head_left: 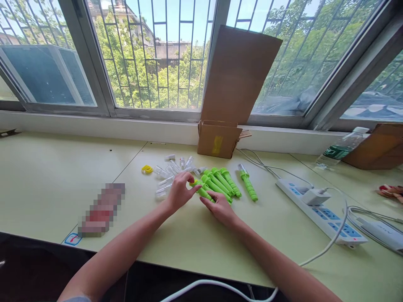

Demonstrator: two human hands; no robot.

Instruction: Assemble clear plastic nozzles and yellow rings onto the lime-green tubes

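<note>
My left hand pinches the top end of a green ribbed plastic handle that lies on the pale yellow-green table. My right hand holds the lower end of the same handle, fingers curled around it. Just right of it lies a row of several more green handles, and one green handle lies apart further right. A cluster of small clear plastic caps sits just beyond my left hand. A small yellow clip lies left of the caps.
An open cardboard box stands at the window sill behind the parts. A white power strip with a plugged adapter and cables lies at right. A plastic bottle and a brown box are far right. A blurred patch lies at left.
</note>
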